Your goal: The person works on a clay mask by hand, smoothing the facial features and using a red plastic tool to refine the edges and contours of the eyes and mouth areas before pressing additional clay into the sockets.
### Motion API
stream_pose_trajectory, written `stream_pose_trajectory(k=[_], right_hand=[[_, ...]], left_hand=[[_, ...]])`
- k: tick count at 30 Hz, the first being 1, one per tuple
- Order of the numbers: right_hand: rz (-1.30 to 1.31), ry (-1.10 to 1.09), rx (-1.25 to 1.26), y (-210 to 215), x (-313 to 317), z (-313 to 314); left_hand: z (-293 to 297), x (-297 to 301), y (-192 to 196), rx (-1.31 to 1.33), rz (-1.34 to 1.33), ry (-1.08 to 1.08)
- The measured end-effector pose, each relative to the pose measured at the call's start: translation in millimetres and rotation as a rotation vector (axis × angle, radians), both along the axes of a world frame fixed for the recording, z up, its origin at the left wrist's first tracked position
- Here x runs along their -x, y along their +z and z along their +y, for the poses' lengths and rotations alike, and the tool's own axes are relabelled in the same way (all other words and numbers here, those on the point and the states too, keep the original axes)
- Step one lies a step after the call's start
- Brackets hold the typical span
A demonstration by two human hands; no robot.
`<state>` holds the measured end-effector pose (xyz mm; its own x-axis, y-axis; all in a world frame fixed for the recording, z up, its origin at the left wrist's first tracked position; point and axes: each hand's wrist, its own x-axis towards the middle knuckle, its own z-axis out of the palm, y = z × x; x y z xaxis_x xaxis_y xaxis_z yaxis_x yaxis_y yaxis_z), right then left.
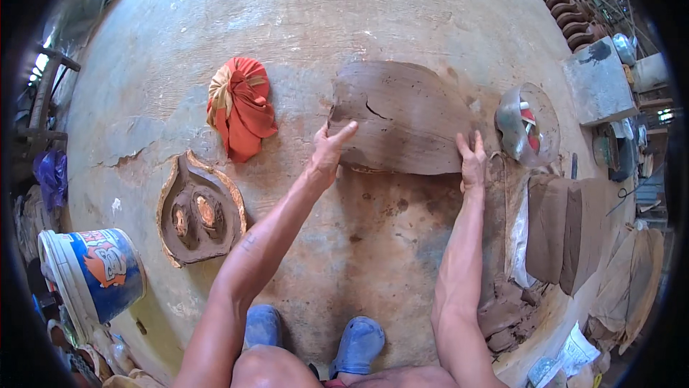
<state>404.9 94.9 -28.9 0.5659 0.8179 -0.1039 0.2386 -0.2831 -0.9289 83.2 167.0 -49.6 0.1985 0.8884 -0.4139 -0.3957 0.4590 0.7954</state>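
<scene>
A wide brown clay slab [402,115] lies on the concrete floor in front of me, with a crack near its left edge. My left hand [329,150] grips the slab's near left edge, thumb on top. My right hand [471,161] presses flat against its near right edge, fingers spread. My forearms reach up from the lower edge. My blue shoes [357,343] stand below on a damp brown patch of floor.
A rolled red-orange cloth [240,105] and a teardrop-shaped clay mould [197,212] lie left. A blue-and-white bucket [97,270] stands at lower left. A metal bowl [527,124], stacked clay slabs [567,226], a concrete block [599,79] and pots sit right.
</scene>
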Motion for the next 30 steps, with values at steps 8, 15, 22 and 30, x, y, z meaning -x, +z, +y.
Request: stream_pose_trajectory(k=[8,15,22,30], right_hand=[[0.087,0.018,-0.076,7,26,-68],[0.337,-0.035,-0.04,1,86,-242],[0.447,-0.003,0.127,1,91,-292],[0.349,0.043,0.276,-3,68,-227]], left_hand=[[-33,37,24,0.034,0.061,-0.164],[-171,112,30,0.234,0.193,-0.26],[-202,143,27,0.29,0.05,-0.209],[-143,91,52,0.437,0.039,-0.465]])
